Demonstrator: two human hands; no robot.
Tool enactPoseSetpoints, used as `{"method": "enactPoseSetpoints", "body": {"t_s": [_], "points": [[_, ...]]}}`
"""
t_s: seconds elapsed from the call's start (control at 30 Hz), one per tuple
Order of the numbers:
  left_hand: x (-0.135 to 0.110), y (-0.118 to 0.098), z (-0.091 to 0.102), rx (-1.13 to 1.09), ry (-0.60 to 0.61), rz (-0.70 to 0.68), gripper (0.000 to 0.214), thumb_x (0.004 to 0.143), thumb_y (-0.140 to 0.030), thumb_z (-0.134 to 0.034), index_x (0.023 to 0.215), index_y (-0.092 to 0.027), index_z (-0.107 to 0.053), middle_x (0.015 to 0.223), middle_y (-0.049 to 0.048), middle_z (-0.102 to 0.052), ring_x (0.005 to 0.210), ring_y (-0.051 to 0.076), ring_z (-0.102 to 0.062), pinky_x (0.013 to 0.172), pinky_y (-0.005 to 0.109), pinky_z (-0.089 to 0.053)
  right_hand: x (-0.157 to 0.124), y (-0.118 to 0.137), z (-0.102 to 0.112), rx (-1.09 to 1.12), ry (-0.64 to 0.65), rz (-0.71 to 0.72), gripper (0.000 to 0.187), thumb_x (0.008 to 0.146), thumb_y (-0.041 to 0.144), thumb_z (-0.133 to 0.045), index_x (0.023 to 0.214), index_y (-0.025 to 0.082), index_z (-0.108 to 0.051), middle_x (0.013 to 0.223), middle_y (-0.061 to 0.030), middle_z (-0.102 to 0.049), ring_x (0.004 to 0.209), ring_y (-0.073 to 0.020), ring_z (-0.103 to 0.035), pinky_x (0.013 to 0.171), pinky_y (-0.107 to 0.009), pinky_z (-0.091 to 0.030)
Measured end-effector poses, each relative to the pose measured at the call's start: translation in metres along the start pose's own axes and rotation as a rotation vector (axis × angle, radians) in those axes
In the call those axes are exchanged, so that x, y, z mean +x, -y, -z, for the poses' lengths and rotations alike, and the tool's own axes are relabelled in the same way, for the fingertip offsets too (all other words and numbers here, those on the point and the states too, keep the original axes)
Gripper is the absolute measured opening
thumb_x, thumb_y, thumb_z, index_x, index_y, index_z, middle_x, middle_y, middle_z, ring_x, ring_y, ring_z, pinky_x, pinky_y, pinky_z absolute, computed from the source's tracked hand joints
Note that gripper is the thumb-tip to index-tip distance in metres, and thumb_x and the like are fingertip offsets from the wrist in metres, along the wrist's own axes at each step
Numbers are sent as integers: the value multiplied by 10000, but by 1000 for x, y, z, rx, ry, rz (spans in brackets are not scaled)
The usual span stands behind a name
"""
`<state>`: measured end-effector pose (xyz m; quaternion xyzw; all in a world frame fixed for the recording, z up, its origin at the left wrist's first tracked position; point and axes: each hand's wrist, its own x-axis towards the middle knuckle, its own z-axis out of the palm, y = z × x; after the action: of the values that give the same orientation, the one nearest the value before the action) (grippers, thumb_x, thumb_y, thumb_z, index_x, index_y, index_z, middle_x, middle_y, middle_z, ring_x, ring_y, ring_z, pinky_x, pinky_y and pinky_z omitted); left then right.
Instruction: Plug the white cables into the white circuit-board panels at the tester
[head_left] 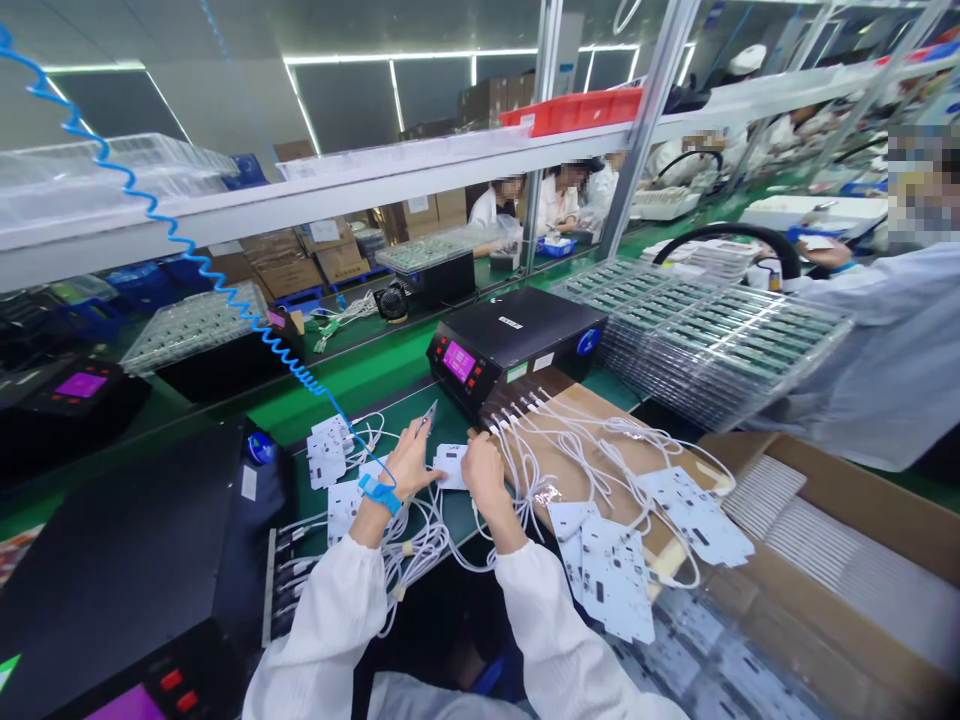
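Observation:
My left hand [409,462], wearing a blue wrist strap [379,493] with a coiled cord, is closed around slim metal tweezers [428,418] whose tip points up and away. Its thumb reaches to the left edge of a small white circuit board [450,466]. My right hand [485,474] grips that board at its right edge, fingers curled and partly hidden. To the left lie more white circuit boards [328,452]. White cables [420,548] lie bundled beneath and in front of both hands.
Black test boxes stand ahead [517,335] and at left [142,540], with cables plugged in. On the right, cardboard [592,440] carries cables and white boards [607,570]. Beyond are stacked clear trays [720,330], an open carton [840,560] and a co-worker's sleeve [892,340].

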<state>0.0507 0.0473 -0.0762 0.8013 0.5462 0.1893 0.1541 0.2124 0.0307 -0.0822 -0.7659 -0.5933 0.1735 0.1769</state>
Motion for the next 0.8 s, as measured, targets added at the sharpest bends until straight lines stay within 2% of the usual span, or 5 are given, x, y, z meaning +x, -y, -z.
{"method": "enactPoseSetpoints", "body": {"t_s": [0.23,0.4,0.53,0.67,0.8], "points": [[4,11,-3,-64,-8,-89,984,678,-227,-786,1552,-190,-336,1560,179,-390,1465,367,-377,1230,550,-311,2,0,6,23,1,-34,308,993,39,-327,1208,-10,-543,1081,-289,-715,1053,-291,-736,783,-295,-545],[5,12,2,-44,-148,-8,695,852,-452,-693,1446,-159,-480,1461,185,-514,1401,352,-468,1176,506,-402,0,-1,13,74,43,-50,281,1027,108,-336,1208,10,-527,1088,-272,-721,1050,-282,-735,773,-290,-531],[6,-4,3,9,-222,-6,631,899,-578,-631,1367,-160,-563,1363,167,-590,1301,316,-559,1099,436,-472,-2,-2,18,141,43,-38,274,1062,184,-346,1204,31,-524,1112,-255,-723,1046,-287,-735,769,-301,-519],[11,-21,6,65,-144,-79,485,934,-558,-602,1231,-180,-664,1182,114,-666,1110,263,-646,976,369,-515,-1,-3,20,190,23,-22,260,1070,187,-354,1187,32,-528,1114,-237,-725,1041,-281,-734,746,-296,-498],[19,-32,13,117,-68,-67,381,963,-516,-565,1030,-182,-735,1058,99,-663,977,237,-659,854,329,-505,3,-1,20,227,21,-33,259,1078,195,-338,1160,43,-532,1096,-237,-725,1028,-270,-733,721,-288,-475]]}}
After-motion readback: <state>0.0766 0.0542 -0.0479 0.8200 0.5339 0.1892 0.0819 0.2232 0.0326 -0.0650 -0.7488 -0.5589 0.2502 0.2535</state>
